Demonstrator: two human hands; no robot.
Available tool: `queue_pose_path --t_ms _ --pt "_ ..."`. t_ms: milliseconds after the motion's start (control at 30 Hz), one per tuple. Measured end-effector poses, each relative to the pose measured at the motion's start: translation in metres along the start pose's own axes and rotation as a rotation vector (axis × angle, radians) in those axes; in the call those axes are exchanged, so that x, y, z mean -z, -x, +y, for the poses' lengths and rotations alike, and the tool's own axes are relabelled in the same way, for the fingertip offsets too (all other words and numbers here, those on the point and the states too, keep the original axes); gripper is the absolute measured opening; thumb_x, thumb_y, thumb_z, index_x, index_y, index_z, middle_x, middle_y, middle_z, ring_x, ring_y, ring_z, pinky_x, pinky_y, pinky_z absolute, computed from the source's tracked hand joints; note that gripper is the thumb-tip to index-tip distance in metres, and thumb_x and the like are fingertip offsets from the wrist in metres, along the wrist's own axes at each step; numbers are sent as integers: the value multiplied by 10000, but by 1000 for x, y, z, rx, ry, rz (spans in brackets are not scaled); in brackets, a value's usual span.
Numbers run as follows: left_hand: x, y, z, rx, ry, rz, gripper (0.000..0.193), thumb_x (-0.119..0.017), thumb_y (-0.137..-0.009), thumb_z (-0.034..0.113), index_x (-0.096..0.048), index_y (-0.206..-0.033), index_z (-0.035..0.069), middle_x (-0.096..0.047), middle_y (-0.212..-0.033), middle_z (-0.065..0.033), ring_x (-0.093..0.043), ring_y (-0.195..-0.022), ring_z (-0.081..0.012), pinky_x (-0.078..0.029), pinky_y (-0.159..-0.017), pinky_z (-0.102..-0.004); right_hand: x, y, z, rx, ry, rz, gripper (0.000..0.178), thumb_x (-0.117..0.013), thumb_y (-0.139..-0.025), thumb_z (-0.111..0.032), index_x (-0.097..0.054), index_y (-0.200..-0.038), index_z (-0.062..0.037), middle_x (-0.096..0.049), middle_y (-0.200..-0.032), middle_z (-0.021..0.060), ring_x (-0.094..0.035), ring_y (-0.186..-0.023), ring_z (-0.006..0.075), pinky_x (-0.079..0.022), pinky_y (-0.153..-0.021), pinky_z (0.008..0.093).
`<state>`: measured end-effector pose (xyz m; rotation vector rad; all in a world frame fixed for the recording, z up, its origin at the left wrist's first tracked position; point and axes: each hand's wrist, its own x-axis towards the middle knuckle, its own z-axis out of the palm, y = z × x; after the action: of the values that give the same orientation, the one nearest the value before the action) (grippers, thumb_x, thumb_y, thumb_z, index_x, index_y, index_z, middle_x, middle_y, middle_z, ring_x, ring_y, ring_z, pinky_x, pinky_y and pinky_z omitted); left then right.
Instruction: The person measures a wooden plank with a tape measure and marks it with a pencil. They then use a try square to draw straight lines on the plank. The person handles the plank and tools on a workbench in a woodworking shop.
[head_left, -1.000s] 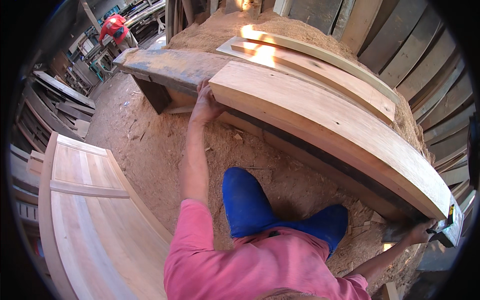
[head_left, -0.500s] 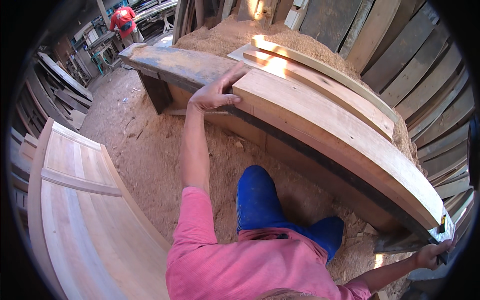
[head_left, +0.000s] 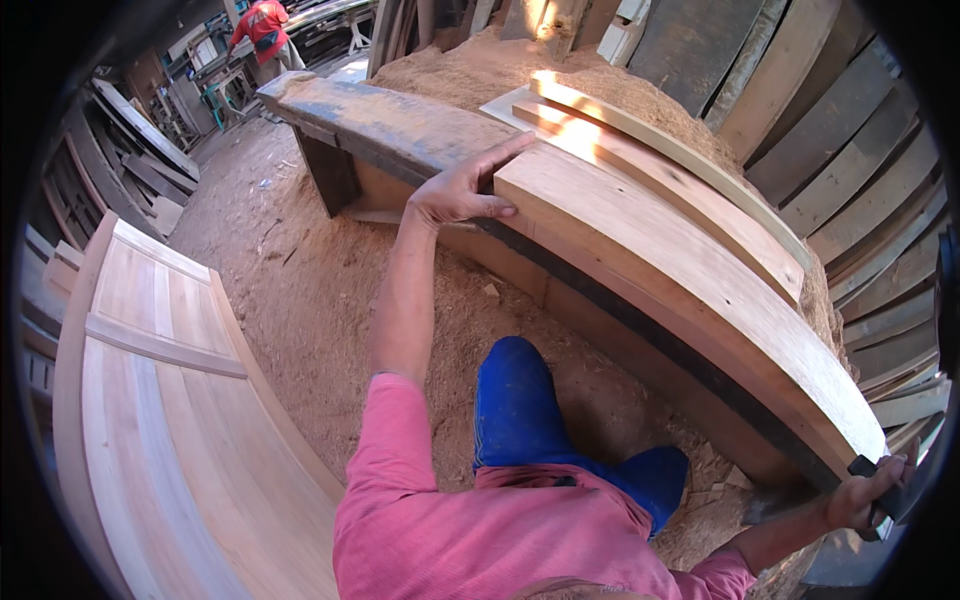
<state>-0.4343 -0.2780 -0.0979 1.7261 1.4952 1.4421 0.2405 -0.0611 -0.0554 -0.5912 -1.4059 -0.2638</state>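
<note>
A long, thick, pale wooden beam [head_left: 680,270] lies along the dark-edged workbench [head_left: 400,125]. My left hand [head_left: 470,190] grips its left end, with the thumb on the near face and the fingers reaching across the end toward the far side. At the beam's far right end is my right hand [head_left: 868,497], closed around a black-handled tool [head_left: 862,467]. That tool's working end is lost against the dark rim, so its kind is unclear. Behind the beam rest thinner boards [head_left: 690,205], side by side on the bench.
On my left stands a panelled wooden door [head_left: 190,430]. Sawdust [head_left: 450,75] is heaped behind the bench, and more covers the floor [head_left: 290,300]. Planks [head_left: 850,150] lean at the right. A person in a red top [head_left: 262,25] works in the far left background.
My right hand has raised the black-handled tool slightly against the beam's right end. My left hand keeps its hold on the left end. The whole view has shifted a little.
</note>
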Motion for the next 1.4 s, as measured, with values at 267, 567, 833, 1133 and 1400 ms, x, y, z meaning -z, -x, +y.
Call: queue_pose_path --t_ms 267,567,833,1133,1400 --pt "-3 1 -4 2 68 19 1181 -1020 -748 185 -373 -1730 74 -381 -1787 -123 -330 -1646 -225 -232 -1375 -387 -14 -9 -25 66 -28 -57 322 -552 -1168 -143 -631 -1005 124 -744 -1319 174 -480 -761 154 -440 -717 329" --pt "-6 14 -4 -19 -107 73 978 -936 -882 360 -459 -1678 51 -441 -1749 -173 -403 -1611 -257 -286 -1343 -411 -20 -23 -34 172 91 -196 429 -515 -1186 -213 -659 -1436 105 -706 -1145 84 -559 -891 177 -434 -792 323" --pt "-75 49 -33 -246 -279 623 597 -877 -942 327 -718 -1418 4 -697 -1503 -196 -545 -1517 -333 -302 -1315 -485 -49 -92 -46 43 -186 -467 435 -528 -1187 -258 -656 -1408 94 -540 -901 4 -475 -817 101 -390 -735 280" --pt "-83 50 -41 -335 -258 713 497 -909 -923 236 -752 -1341 16 -741 -1430 -182 -626 -1415 -343 -411 -1246 -479 -108 -104 -155 -558 -804 -392 752 -780 -985 -578 -628 -1275 98 -600 -785 92 -526 -582 141 -426 -559 259" --pt "-88 51 -48 -415 -225 766 351 -809 -965 70 -738 -1307 31 -746 -1427 -175 -641 -1406 -333 -416 -1245 -485 -171 -90 -200 196 -737 -1190 354 -702 -1000 -232 -674 -1229 37 -644 -865 98 -568 -681 201 -448 -670 328"
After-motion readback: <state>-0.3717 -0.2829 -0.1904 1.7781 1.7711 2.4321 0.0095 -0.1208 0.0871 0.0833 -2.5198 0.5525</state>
